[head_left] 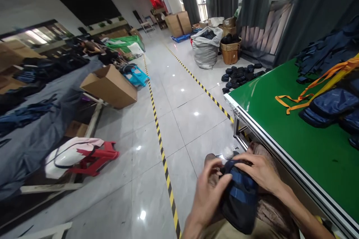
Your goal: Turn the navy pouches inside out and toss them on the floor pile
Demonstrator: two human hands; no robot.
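A small navy and black fabric pouch (pixel 241 198) rests over my lap, between my two hands. My left hand (pixel 207 190) grips its upper left edge, thumb on the front and fingers curled behind. At the top right, my right hand (pixel 260 170) has its fingers closed over the pouch's upper rim. What the fingertips pinch there is partly hidden. Just beyond the pouch, a small clear plastic piece (pixel 228 153) shows near my knees.
A green-topped table (pixel 303 149) at my right bears navy bags (pixel 328 106) and orange straps (pixel 297 99). Black pouches (pixel 241 76) lie on the floor beyond it. Across the taped aisle stand a red stool (pixel 98 158), a cardboard box (pixel 112 86) and a cloth-covered table (pixel 53 127).
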